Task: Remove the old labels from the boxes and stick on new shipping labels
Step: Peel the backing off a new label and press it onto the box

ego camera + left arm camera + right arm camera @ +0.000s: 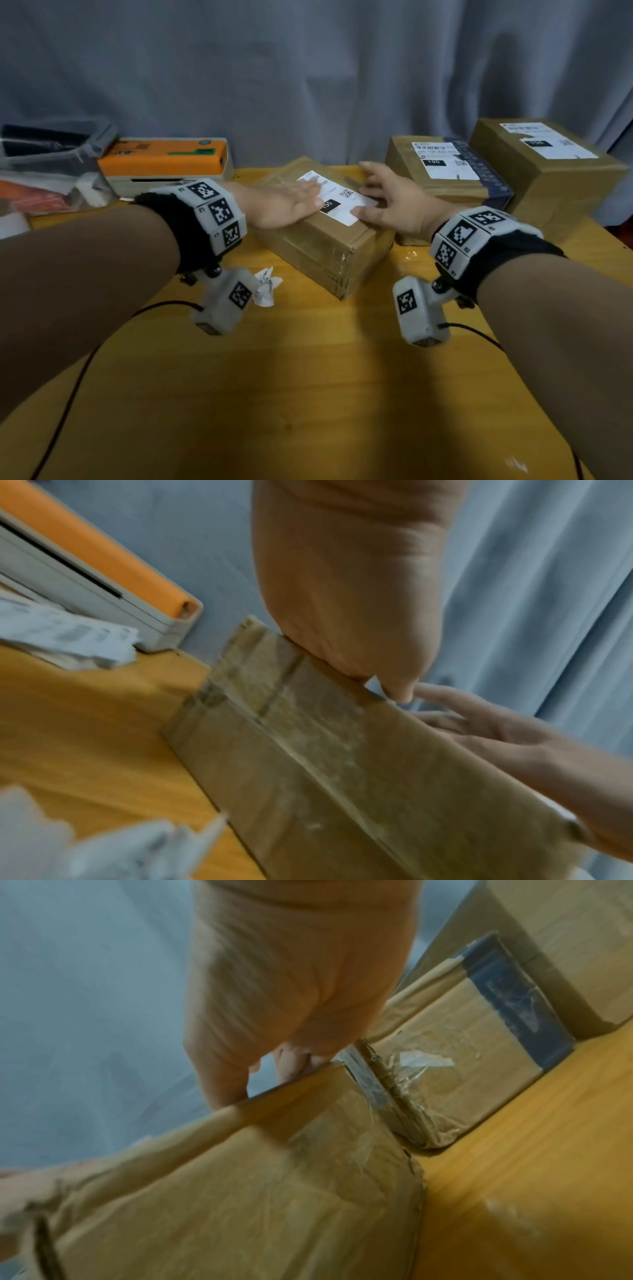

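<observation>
A taped brown cardboard box [322,250] lies at the table's middle, with a white shipping label [337,198] on its top. My left hand [287,205] lies flat on the label's left part, fingers straight. My right hand [387,202] presses the label's right edge with spread, straight fingers. The left wrist view shows the box side [308,764] under my left hand [346,593]. In the right wrist view my right hand [291,988] rests on the box's top edge [240,1191]. A crumpled old label [265,286] lies on the table by my left wrist.
Two more labelled boxes [442,171] [544,168] stand at the back right. An orange and white label printer [164,164] sits at the back left beside a clear plastic bin [51,164]. A grey curtain hangs behind the wooden table [308,394].
</observation>
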